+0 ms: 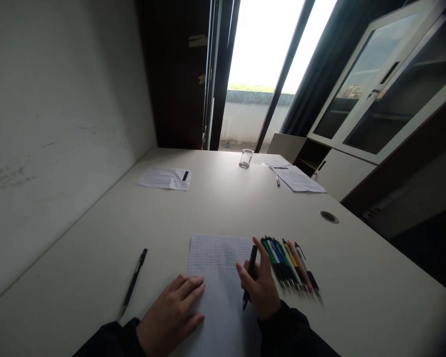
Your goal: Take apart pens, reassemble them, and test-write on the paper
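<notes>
A sheet of paper [219, 263] with lines of writing on its upper half lies in front of me on the pale table [226, 208]. My left hand [173, 315] rests flat on the sheet's left edge, fingers stretched out. My right hand [260, 285] is closed around a black pen [250, 275], tip pointing down at the paper. Just right of that hand lies a row of several coloured pens [290, 265], side by side.
A lone black pen [134, 281] lies to the left. Farther back are a printed sheet [165, 178], a small glass [246, 158], more papers [295, 178] with a pen, and a cable hole [329, 216]. A wall runs along the left; a glass-door cabinet [386, 84] stands right.
</notes>
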Demonstrator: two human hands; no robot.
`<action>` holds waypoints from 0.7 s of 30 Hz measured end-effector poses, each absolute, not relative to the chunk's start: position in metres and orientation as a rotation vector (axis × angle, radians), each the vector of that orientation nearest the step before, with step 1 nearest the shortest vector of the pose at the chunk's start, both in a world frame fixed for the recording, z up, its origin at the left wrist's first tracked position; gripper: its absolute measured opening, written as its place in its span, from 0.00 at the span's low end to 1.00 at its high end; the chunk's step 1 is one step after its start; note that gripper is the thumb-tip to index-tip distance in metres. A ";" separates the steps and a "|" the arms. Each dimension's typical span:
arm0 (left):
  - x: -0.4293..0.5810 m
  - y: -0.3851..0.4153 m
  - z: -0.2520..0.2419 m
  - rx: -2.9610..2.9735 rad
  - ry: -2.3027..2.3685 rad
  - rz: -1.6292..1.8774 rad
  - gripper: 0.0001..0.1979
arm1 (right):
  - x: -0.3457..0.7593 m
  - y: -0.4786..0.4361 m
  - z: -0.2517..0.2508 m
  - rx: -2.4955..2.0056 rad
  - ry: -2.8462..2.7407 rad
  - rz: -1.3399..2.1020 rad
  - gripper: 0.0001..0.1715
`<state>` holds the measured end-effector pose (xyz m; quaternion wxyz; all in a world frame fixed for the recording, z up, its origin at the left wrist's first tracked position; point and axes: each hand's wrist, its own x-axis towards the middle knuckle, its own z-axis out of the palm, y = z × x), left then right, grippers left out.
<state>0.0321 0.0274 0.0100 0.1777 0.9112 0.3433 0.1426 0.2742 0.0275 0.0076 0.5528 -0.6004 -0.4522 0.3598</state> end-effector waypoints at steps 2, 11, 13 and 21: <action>0.032 0.027 0.011 2.575 0.980 0.405 0.28 | 0.277 0.024 0.005 -1.413 -1.090 0.860 0.46; 0.035 0.024 0.015 2.565 0.986 0.437 0.27 | 0.283 0.019 0.001 -1.397 -1.278 0.898 0.40; 0.035 0.023 0.015 2.569 0.990 0.447 0.26 | 0.282 0.019 0.001 -1.373 -1.283 0.925 0.44; 0.036 0.020 0.014 2.570 1.001 0.495 0.26 | 0.293 0.015 0.006 -1.367 -1.280 0.940 0.51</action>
